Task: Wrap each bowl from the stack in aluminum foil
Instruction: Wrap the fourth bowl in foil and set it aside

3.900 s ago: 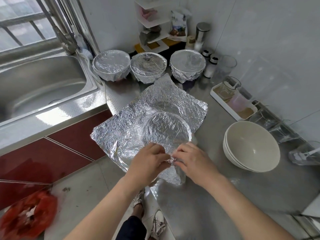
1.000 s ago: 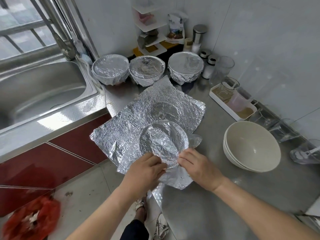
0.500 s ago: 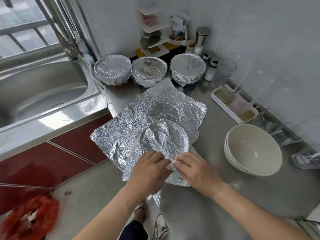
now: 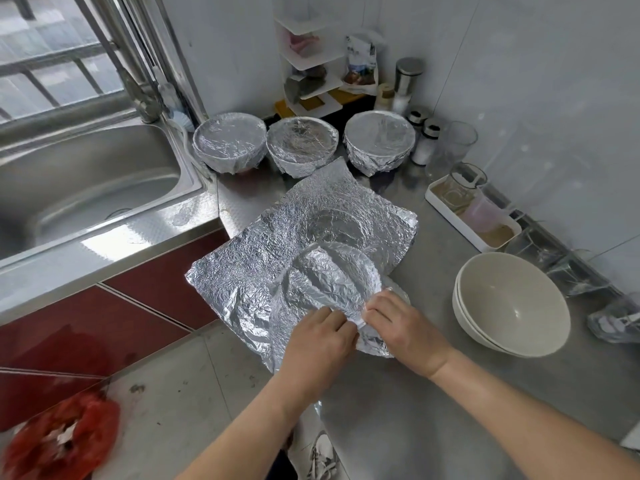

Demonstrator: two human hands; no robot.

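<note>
Right at the near edge of the desk (image 4: 433, 403) both hands are busy. The left hand (image 4: 320, 336) and the right hand (image 4: 401, 327) meet almost knuckle to knuckle, and each grip is pinched tight on the near rim of the top foil sheet (image 4: 332, 275), fingers curled into the crinkles. That sheet is moulded into a round bowl shape with a crease running across it. Whether a bowl sits underneath I can't tell. Down to the left, on the floor (image 4: 180, 393), there's a red bag (image 4: 59, 441), blurred. Under the top sheet lies a second foil sheet (image 4: 311, 216), spread flat, its left corner hanging out past the desk edge, with a round dent pressed into it. Off to the right, well apart from the hands, sits the stack of bowls (image 4: 512, 303), pale, bare and open side up. Beyond that, a white tray (image 4: 474, 216) with clear cups by the wall. Further back, the wrapped bowls (image 4: 301, 143), three in a row and all foil-covered, line up across the back of the desk. The steel sink (image 4: 86, 188) is to their left, and a white corner shelf (image 4: 308, 64) stands behind them.
</note>
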